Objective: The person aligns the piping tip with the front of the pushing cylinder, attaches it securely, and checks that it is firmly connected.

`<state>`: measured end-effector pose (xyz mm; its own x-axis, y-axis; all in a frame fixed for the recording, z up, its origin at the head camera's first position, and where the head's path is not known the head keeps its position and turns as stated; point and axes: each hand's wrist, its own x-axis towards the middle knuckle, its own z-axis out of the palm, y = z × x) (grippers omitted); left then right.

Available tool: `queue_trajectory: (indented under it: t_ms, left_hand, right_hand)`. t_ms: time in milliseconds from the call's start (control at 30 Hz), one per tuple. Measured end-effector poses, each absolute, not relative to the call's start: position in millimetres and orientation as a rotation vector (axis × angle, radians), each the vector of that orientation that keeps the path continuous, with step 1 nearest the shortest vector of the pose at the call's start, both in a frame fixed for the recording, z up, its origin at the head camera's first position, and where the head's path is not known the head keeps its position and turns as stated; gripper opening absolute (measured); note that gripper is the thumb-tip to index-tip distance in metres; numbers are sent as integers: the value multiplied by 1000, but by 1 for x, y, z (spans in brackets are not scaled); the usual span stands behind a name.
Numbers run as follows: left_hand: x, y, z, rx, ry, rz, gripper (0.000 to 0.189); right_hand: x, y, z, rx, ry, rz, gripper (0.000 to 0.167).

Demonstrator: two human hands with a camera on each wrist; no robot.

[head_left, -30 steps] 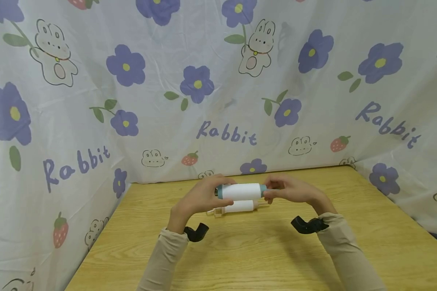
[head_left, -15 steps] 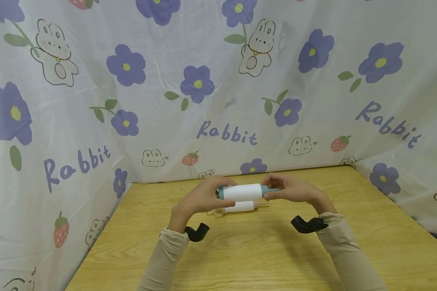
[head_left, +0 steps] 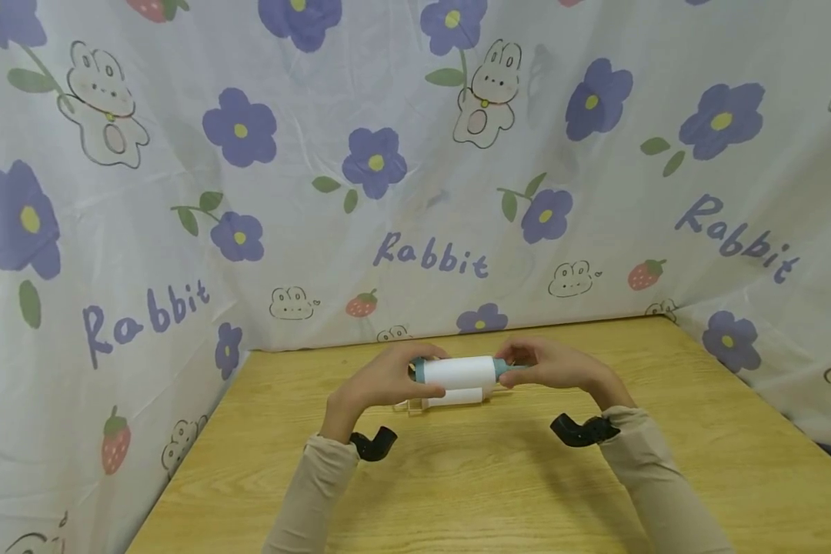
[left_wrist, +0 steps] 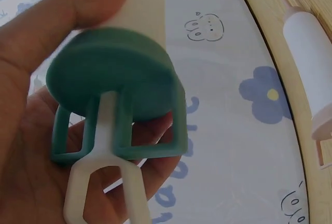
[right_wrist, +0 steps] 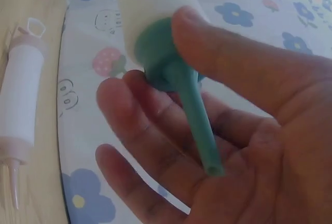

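A large plastic syringe (head_left: 460, 372) with a white barrel and teal ends is held lengthwise above the table. My left hand (head_left: 381, 377) grips its rear end. In the left wrist view the teal rear cap (left_wrist: 111, 68) has square finger loops, and a white plunger handle (left_wrist: 106, 156) sticks out of it. At the other end my right hand (head_left: 561, 364) holds the teal front cap (right_wrist: 158, 47), thumb on top and fingers below. The thin teal nozzle (right_wrist: 199, 123) points across the right palm. Part of the barrel is hidden behind the left fingers.
A second syringe (head_left: 455, 397), white with pale pink ends, lies on the wooden table (head_left: 471, 477) just below the held one. A curtain (head_left: 443, 192) printed with rabbits and flowers hangs behind and along the sides. Black wrist mounts (head_left: 582, 431) sit on both arms.
My right fingers have shifted from the nozzle's tip side to round the front cap. The held syringe has dropped slightly, now overlapping more of the pink-ended one. My left hand keeps its grip.
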<state>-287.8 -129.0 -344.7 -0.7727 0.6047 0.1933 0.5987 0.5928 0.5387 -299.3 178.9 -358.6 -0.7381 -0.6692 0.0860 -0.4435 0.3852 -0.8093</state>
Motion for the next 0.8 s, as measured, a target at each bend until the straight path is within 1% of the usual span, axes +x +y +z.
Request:
queue_trajectory:
  t_ms: [100, 200, 533, 800]
  left_hand:
    - [-288, -128, -345, 1073, 2803, 917, 45]
    - [-287, -127, -345, 1084, 2813, 893, 43]
    - [-292, -121, -356, 1045, 2732, 865, 41]
    - [-293, -121, -357, 1055, 2701, 831, 40]
  right_hand:
    - [-300, 179, -360, -1011, 2346, -1294, 30]
    - [-301, 179, -360, -1016, 2330, -1287, 28]
    - [-298, 179, -361, -866, 2362, -1204, 32]
    - [-300, 180, -365, -877, 2338, -1174, 31]
